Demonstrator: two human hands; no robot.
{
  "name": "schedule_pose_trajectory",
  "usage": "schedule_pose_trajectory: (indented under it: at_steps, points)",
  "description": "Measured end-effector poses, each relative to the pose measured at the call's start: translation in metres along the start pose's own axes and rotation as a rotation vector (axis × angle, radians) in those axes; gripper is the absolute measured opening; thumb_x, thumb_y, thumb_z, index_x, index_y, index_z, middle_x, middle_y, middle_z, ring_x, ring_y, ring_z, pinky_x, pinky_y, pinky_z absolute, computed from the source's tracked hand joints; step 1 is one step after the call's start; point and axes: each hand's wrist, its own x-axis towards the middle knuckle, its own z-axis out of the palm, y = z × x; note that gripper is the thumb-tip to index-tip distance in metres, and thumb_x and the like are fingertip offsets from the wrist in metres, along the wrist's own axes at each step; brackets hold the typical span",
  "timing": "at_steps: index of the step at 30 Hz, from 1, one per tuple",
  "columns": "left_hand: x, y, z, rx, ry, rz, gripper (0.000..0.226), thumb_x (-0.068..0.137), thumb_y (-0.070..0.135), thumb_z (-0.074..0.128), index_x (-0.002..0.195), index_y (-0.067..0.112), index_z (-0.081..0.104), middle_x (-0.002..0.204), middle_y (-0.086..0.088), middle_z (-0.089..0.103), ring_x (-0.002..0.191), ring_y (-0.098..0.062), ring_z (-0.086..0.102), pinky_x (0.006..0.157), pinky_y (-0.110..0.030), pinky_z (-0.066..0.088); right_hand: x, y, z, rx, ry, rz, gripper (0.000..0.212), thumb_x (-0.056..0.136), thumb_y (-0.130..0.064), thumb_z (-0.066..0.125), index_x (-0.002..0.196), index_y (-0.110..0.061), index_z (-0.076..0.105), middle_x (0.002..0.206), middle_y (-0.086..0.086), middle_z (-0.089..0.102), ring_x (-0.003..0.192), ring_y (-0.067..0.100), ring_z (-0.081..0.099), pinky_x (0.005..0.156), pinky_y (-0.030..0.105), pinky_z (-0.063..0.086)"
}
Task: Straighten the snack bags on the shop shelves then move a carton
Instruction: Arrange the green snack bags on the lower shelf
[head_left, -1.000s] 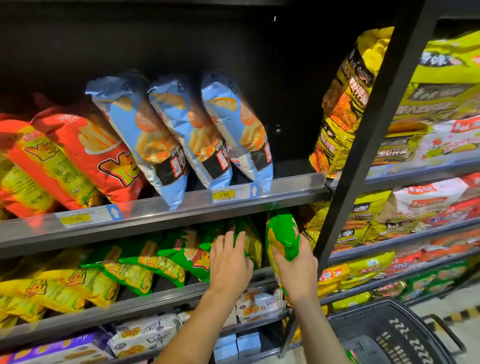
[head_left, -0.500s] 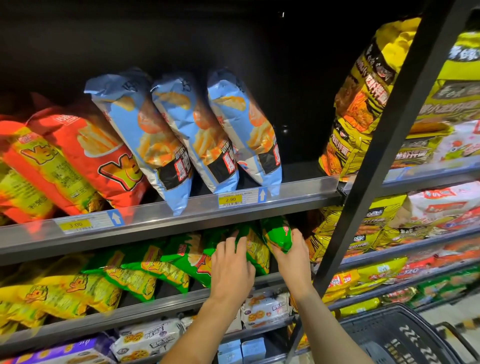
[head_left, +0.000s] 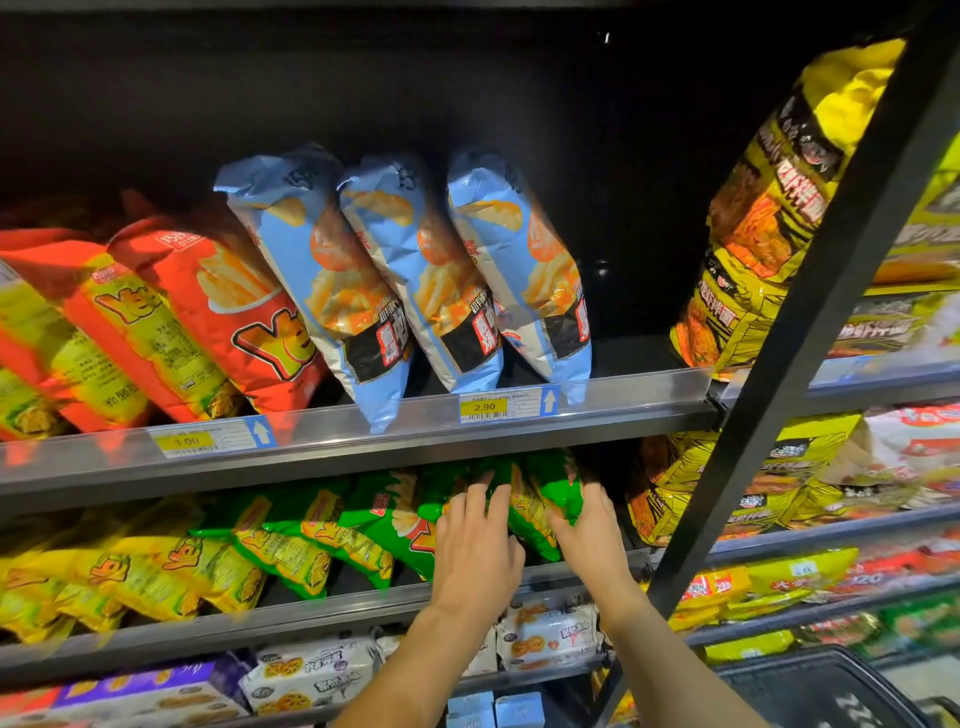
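Note:
Green snack bags (head_left: 384, 525) lean in a row on the second shelf (head_left: 311, 618). My left hand (head_left: 475, 540) lies flat with straight fingers against the bags at the row's right end. My right hand (head_left: 587, 530) holds the last green bag (head_left: 558, 483) from its right side, fingers wrapped round its edge, and keeps it against the others under the upper shelf (head_left: 363, 441). Three blue chip bags (head_left: 415, 280) stand tilted on that upper shelf, with red bags (head_left: 228, 312) to their left.
Yellow bags (head_left: 130, 571) fill the second shelf's left. Biscuit packs (head_left: 311, 680) lie on the shelf below. A black upright post (head_left: 810, 322) divides this bay from the right one, stacked with yellow noodle packs (head_left: 769, 228). A dark shopping basket (head_left: 821, 691) sits at bottom right.
My right hand has carried the green bag from in front of the shelf edge back into the row, under the upper shelf. My left hand stayed on the neighbouring bags.

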Motion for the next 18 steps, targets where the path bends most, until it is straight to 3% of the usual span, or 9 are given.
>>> schedule_pose_trajectory:
  at_steps: [7,11,15,18]
  points:
    - [0.0,0.002,-0.005,-0.015,-0.053,-0.017,0.07,0.069,0.027,0.087,0.134,0.014,0.065,0.119,-0.005,0.063,0.104,-0.027,0.065,0.082,-0.04,0.06,0.0,0.007,-0.002,-0.064,-0.052,-0.011,0.042,0.089,-0.027,0.081,0.113,-0.019,0.047,0.114,-0.004,0.048,0.116,0.021,0.051,0.087,0.035,0.047]
    - [0.0,0.004,-0.014,-0.041,-0.086,-0.021,0.065,0.084,0.028,0.076,0.145,0.014,0.057,0.13,-0.007,0.06,0.118,-0.028,0.06,0.096,-0.042,0.054,-0.004,0.007,-0.008,-0.136,-0.067,-0.021,0.05,0.085,-0.034,0.083,0.118,-0.023,0.048,0.121,-0.003,0.053,0.12,0.021,0.052,0.097,0.044,0.053]
    - [0.0,0.003,-0.021,-0.045,-0.089,-0.029,0.064,0.093,0.032,0.065,0.152,0.013,0.049,0.138,-0.008,0.057,0.126,-0.029,0.055,0.106,-0.043,0.048,-0.016,0.009,-0.018,-0.324,-0.06,-0.038,0.071,0.088,-0.047,0.075,0.141,-0.019,0.038,0.145,0.006,0.048,0.134,0.029,0.048,0.107,0.048,0.048]
    - [-0.002,0.004,-0.025,-0.047,-0.095,-0.034,0.066,0.095,0.036,0.062,0.155,0.013,0.045,0.147,-0.01,0.054,0.134,-0.031,0.051,0.112,-0.045,0.043,-0.032,0.008,-0.027,-0.505,-0.083,-0.065,0.084,0.096,-0.055,0.062,0.159,-0.015,0.022,0.163,0.009,0.032,0.149,0.032,0.033,0.12,0.051,0.036]
